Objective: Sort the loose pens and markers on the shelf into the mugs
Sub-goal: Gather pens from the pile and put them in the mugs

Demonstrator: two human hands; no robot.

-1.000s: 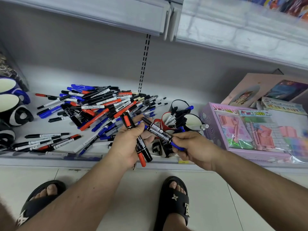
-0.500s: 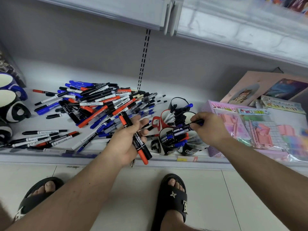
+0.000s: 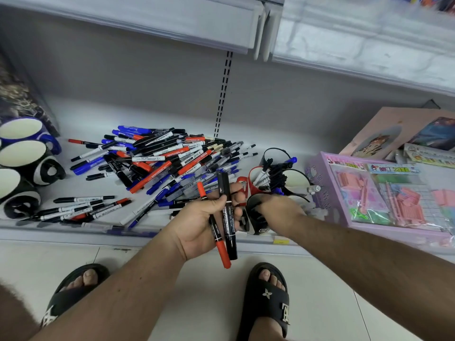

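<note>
Black and red barrels are clasped together in the left hand [image 3: 206,225]: a thick black marker [image 3: 227,215] and a slimmer red-capped marker [image 3: 213,227], both held upright just in front of the pile of pens [image 3: 162,166]. That pile, a tangle of black, blue, red and white barrels lying crosswise, is spread on the shelf [image 3: 152,114], with a smaller row of pens [image 3: 78,207] set apart at its near left. To the right of the pile, a cluster of mugs [image 3: 275,183] is seen, already bristling with black and blue pens. The right hand [image 3: 278,207] is lowered over the nearest black mug [image 3: 256,217]; whether anything is gripped there cannot be told, since the fingers are curled out of sight. A slip is judged likely: two markers of unequal girth could be dropped on the floor if the grip is loosened. The crowded mugs could also be tipped by the reaching hand, as they stand close to the shelf edge. Empty mugs [image 3: 22,153] are left far to the left of the pile.
</note>
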